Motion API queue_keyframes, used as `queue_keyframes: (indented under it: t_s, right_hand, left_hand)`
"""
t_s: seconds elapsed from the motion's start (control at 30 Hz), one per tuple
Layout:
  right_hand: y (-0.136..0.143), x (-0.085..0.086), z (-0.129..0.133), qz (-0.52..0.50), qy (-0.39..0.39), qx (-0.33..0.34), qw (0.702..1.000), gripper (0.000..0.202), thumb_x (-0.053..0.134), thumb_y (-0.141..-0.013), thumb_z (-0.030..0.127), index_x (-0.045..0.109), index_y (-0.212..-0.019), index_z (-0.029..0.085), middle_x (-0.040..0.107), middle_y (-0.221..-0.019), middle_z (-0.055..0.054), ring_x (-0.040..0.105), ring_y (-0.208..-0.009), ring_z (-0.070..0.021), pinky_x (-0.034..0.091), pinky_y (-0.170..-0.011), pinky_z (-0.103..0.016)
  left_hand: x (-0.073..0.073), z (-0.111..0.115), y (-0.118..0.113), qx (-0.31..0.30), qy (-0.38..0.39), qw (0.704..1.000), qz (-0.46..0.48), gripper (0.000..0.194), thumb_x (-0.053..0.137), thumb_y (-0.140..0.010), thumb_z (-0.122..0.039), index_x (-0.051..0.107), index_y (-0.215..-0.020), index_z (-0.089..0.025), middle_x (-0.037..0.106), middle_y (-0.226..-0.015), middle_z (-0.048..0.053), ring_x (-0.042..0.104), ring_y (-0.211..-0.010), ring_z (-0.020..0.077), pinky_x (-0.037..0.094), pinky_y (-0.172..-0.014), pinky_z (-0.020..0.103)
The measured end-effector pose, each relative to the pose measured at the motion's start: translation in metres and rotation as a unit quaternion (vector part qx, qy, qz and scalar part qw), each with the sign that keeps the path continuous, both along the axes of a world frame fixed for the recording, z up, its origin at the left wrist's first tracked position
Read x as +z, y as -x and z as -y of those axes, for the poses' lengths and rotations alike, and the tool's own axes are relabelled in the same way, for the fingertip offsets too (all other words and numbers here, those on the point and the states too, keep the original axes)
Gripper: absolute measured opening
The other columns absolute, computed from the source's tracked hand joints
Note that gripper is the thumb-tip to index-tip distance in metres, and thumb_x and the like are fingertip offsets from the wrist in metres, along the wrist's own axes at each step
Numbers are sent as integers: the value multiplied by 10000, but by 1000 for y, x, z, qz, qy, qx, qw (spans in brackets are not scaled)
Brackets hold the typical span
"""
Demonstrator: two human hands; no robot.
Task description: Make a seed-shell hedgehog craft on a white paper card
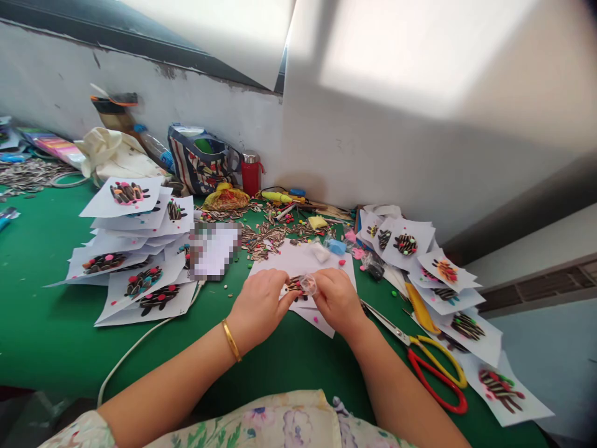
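My left hand (261, 305), with a gold bangle at the wrist, is closed at the left edge of a small figure of striped sunflower seeds (295, 285) with red dots. Close on its other side is my right hand (340, 302), its fingers pinched together. A clear round piece (308, 284), perhaps plastic, lies against the right fingertips and overlaps the figure. White paper (275, 258) is spread beneath both hands. My fingers hide part of the figure and exactly what each fingertip presses.
Paper sheets with seed figures are piled at left (149, 289) and right (466, 326). Scissors (410, 341) with red and yellow handles lie by my right forearm. Loose seeds (261, 239), a red flask (250, 174) and a striped bag (198, 162) are further back. A white cable (135, 345) crosses the green table.
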State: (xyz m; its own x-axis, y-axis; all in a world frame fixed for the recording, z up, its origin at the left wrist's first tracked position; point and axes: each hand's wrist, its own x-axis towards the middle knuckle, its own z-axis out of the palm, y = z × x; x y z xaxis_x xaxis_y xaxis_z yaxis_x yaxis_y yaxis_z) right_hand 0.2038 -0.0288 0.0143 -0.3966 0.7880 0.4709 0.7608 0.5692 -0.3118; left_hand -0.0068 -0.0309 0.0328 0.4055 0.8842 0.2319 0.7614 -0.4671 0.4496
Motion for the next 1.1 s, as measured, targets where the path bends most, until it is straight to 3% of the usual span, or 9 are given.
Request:
queue_keyframes:
  t_s: [0.1, 0.23, 0.33, 0.63, 0.83, 1.1]
  right_hand:
    - [-4, -2, -2, -11, -2, -20, 1000, 204, 473, -918, 235, 631, -1043, 205, 672, -972, -86, 577, -931, -241, 397, -831, -387]
    - [-5, -5, -4, -18, -2, -23, 1000, 212, 483, -912, 241, 630, -1062, 208, 678, -984, -88, 582, -942, -245, 409, -841, -392]
    - [-4, -6, -3, -17, 6, -20, 1000, 215, 485, -913, 241, 631, -1068, 209, 681, -989, -84, 583, -947, -244, 410, -842, -390]
    - [-4, -7, -4, -22, 20, -20, 999, 215, 470, -935, 263, 622, -1075, 206, 684, -974, -81, 585, -929, -240, 408, -827, -388]
    - [-4, -10, -6, -21, 23, -16, 999, 205, 480, -927, 268, 617, -1068, 210, 679, -970, -78, 583, -929, -243, 411, -831, -389]
    - [-4, -9, -5, -26, 27, -20, 999, 216, 486, -928, 270, 620, -1087, 210, 678, -979, -81, 583, -941, -249, 413, -838, -392]
  left_hand:
    - [-4, 4, 16, 59, -54, 990, -114, 328, 457, -931, -499, 576, -994, -199, 626, -966, 87, 557, -959, 270, 325, -1005, 488]
    - [-9, -3, 40, 131, -52, 972, -187, 373, 452, -918, -536, 585, -965, -191, 624, -960, 106, 559, -949, 297, 313, -998, 529]
    - [-10, -8, 52, 150, -43, 964, -216, 392, 429, -923, -546, 581, -963, -187, 630, -953, 112, 564, -946, 304, 320, -987, 532]
    - [-15, -14, 57, 162, -25, 960, -226, 403, 390, -937, -548, 564, -979, -187, 643, -979, 114, 568, -953, 297, 366, -927, 479]
    - [-10, -18, 57, 172, -18, 955, -240, 415, 397, -930, -564, 565, -961, -186, 641, -965, 115, 573, -932, 292, 380, -874, 430]
    - [-4, -3, 31, 92, -49, 974, -203, 387, 430, -929, -547, 586, -963, -195, 633, -936, 91, 560, -930, 278, 344, -930, 445]
